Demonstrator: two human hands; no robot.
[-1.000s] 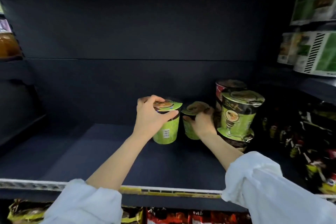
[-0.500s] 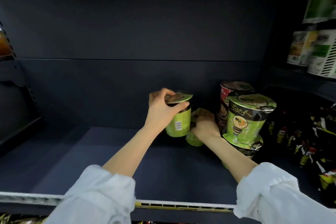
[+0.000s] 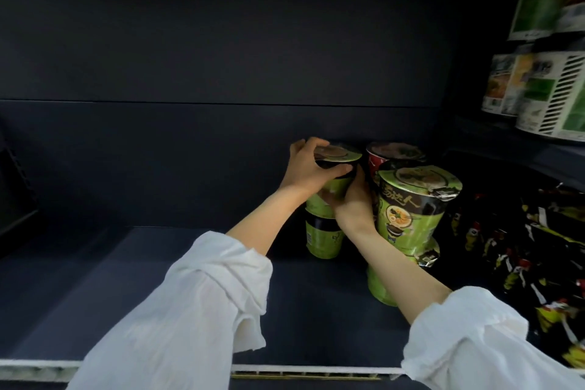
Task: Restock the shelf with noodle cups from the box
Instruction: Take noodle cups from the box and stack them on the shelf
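At centre frame the left hand [image 3: 308, 168] curls over the lid rim of the top cup [image 3: 332, 182], thumb on the near side and fingers round the far edge, gripping it from above. This cup sits on the lower cup [image 3: 323, 237], which stands on the shelf [image 3: 158, 279] (whether the top one has fully settled I cannot tell, since the hands hide the joint). The right hand [image 3: 351, 203] is wrapped round the top cup's lower body where the two cups meet, probably to steady the stack and line up the base while the left hand governs the tilt from the top. A grip high and a grip low makes sense for a tall, light thing that would tip easily.

Right of centre stands another green stack [image 3: 414, 209], just beside the right wrist, with a red cup [image 3: 392, 155] behind it; the new stack is being built close against these, which keeps the row tight at the back of the shelf. Dark packets [image 3: 522, 247] lie at the right edge. The box is not in view.

Compared with half a second ago, the left hand's cup has gone from hanging beside the other cup to sitting above it. The right hand, which then covered the lower cup's lid, has shifted up to the top cup's side. The view has also closed in on the shelf.
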